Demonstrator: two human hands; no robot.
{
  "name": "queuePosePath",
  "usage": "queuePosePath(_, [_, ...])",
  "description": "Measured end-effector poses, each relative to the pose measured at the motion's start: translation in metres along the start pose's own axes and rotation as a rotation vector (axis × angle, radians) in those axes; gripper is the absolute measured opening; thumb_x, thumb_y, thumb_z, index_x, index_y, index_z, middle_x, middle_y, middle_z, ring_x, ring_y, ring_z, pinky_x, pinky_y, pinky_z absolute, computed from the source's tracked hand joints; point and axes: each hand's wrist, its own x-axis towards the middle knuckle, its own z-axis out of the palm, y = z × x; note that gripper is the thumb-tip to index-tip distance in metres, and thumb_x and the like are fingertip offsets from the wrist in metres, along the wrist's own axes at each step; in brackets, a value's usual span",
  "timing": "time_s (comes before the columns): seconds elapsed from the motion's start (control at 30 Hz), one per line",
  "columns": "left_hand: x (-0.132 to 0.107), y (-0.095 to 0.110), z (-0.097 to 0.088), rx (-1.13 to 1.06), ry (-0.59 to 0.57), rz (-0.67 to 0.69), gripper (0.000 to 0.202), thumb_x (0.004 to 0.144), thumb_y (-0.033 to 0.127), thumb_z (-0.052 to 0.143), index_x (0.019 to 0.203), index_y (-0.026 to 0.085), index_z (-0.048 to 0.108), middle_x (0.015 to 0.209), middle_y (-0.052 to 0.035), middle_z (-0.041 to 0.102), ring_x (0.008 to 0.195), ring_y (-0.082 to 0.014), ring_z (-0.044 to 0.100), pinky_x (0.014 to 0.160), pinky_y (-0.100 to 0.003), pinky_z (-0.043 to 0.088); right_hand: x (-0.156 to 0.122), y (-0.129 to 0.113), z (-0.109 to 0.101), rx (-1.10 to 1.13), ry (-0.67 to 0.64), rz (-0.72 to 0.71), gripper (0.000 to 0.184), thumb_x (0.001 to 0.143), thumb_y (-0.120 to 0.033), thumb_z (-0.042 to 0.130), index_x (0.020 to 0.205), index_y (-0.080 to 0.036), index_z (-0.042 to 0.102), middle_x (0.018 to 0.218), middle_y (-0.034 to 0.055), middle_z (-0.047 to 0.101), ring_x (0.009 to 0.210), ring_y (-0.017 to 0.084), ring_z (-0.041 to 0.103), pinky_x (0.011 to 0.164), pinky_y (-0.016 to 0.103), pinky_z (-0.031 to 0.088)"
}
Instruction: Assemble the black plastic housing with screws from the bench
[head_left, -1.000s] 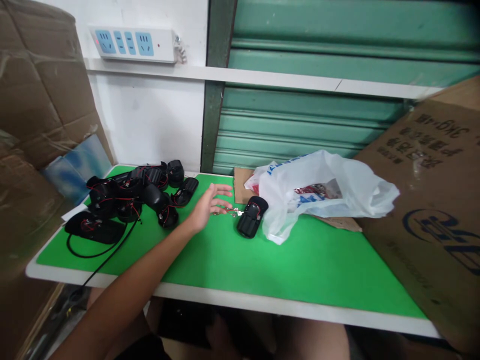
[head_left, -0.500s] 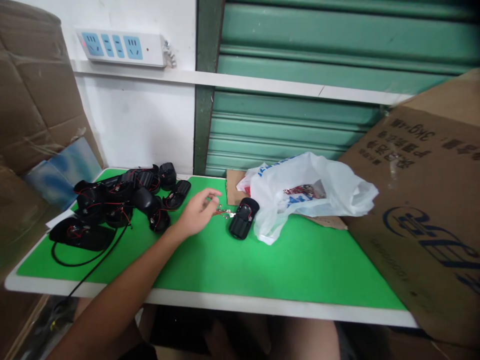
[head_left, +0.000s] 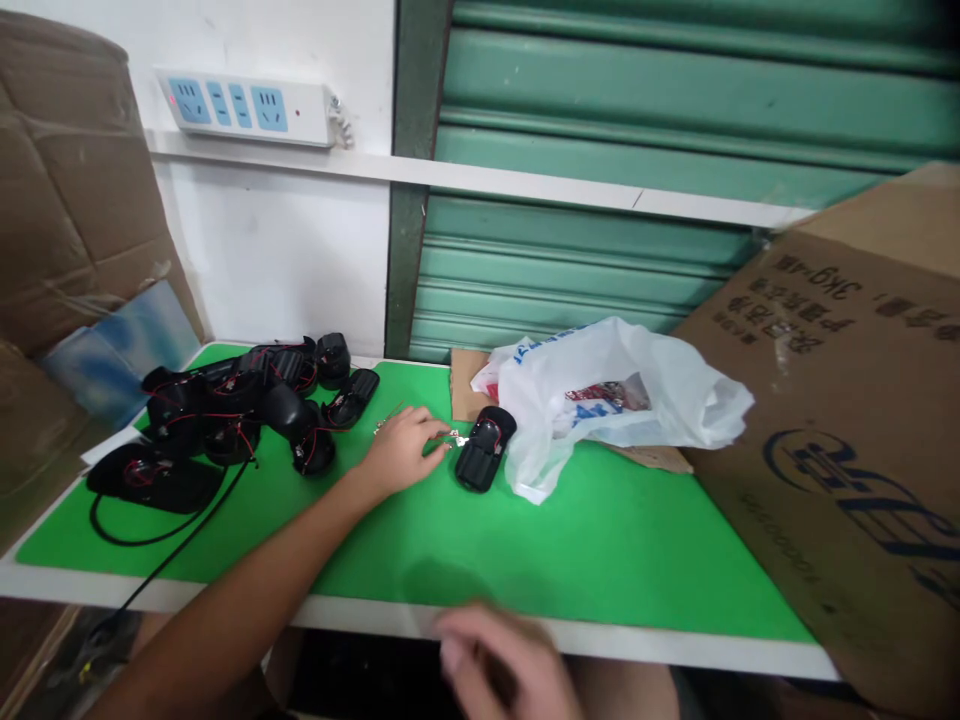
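My left hand (head_left: 405,452) is low over the green mat, its thumb and fingers apart around small metal parts (head_left: 457,438). Some of these parts show at the fingertips, and others are covered by the hand. Just right of the fingertips lies a black plastic housing (head_left: 480,465) with a thin red wire in it. My right hand (head_left: 514,660) is at the table's front edge, blurred by motion with its fingers bent. Whether anything is in it does not show.
Several black housings (head_left: 285,405) with red wires are heaped at the left, beside a black cable (head_left: 169,540). A white plastic bag (head_left: 540,440) sits on cardboard at the right. Large cartons (head_left: 840,430) flank the green-topped table (head_left: 600,560). A power strip (head_left: 311,115) hangs on the wall.
My left hand has moved slightly down and its fingers have come over the small metal parts. My right hand has come into view at the bottom. The view has shifted a little.
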Motion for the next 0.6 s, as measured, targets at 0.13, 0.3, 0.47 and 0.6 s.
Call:
queuePosePath(0.13, [0.002,-0.003,0.001,-0.027,0.022,0.008,0.016,0.088,0.036,0.066,0.093,0.026,0.078,0.085,-0.0085,0.064,0.087,-0.0273,0.054,0.090,-0.043,0.044,0.061,-0.011,-0.040,-0.549,0.451,-0.139,0.023,0.096,-0.033,0.056,0.108,-0.022,0.072,0.098,0.0103,0.069,0.092,0.028,0.067,0.078,0.038,0.056])
queuePosePath(0.3, [0.003,-0.008,-0.001,0.011,0.024,0.029,0.016,0.090,0.030,0.062,0.081,0.024,0.074,0.079,-0.0070,0.062,0.080,-0.0249,0.053,0.087,-0.040,0.043,0.105,0.005,-0.035,-0.817,0.506,-0.116,0.034,0.088,-0.030,0.067,0.119,-0.017,0.068,0.124,0.0169,0.063,0.111,0.035,0.059,0.086,0.047,0.057])
queuePosePath(0.47, [0.002,-0.008,-0.003,0.019,0.053,0.033,0.014,0.089,0.027,0.062,0.082,0.024,0.074,0.075,-0.0065,0.061,0.077,-0.0243,0.053,0.086,-0.041,0.044,0.107,0.013,-0.037,-0.801,0.547,-0.185,0.019,0.097,-0.025,0.057,0.108,-0.020,0.072,0.109,0.0111,0.070,0.099,0.028,0.063,0.077,0.039,0.055])
queuePosePath(0.6, [0.000,0.001,-0.006,-0.011,0.079,0.018,0.018,0.093,0.031,0.059,0.087,0.023,0.075,0.081,-0.0078,0.064,0.082,-0.0247,0.057,0.078,-0.037,0.044,0.097,0.011,-0.044,-0.649,0.690,-0.340,0.015,0.102,-0.025,0.056,0.103,-0.018,0.070,0.098,0.0091,0.071,0.092,0.023,0.067,0.083,0.038,0.055])
